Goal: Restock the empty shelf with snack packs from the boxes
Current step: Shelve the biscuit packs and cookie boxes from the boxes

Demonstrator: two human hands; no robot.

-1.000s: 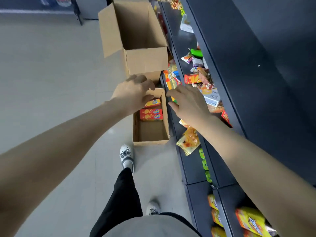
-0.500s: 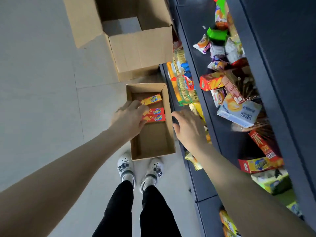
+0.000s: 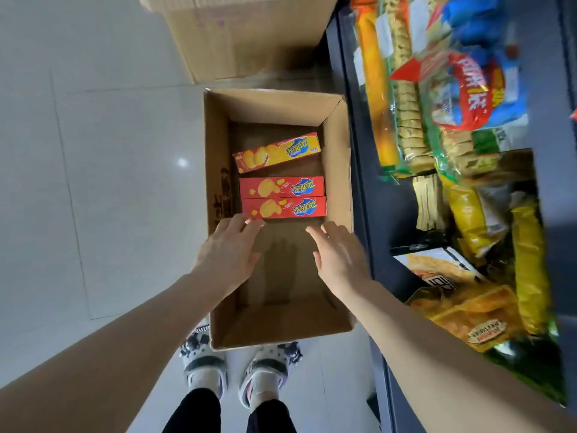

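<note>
An open cardboard box (image 3: 218, 170) stands on the floor in front of my feet. Three long snack packs lie inside it: a yellow-and-red one (image 3: 276, 152) at the far end, tilted, and two red ones (image 3: 281, 186) (image 3: 283, 208) side by side nearer me. My left hand (image 3: 229, 250) reaches into the box with fingers stretched out, the tips at the left end of the nearest red pack. My right hand (image 3: 338, 254) hovers inside the box near its right wall, fingers straight, holding nothing. The dark shelf (image 3: 367, 189) runs along the right.
A larger cardboard box (image 3: 243, 35) sits on the floor just beyond the small one. The low shelf holds many mixed packs: biscuit rolls (image 3: 406, 114), yellow bags (image 3: 468, 220) and a flat cracker box (image 3: 437, 270). Grey tiled floor (image 3: 109, 182) lies to the left.
The view has dropped much closer to the small box. My right hand has come from beside the box's right wall to inside it; my left hand has slid back to the nearest pack's end.
</note>
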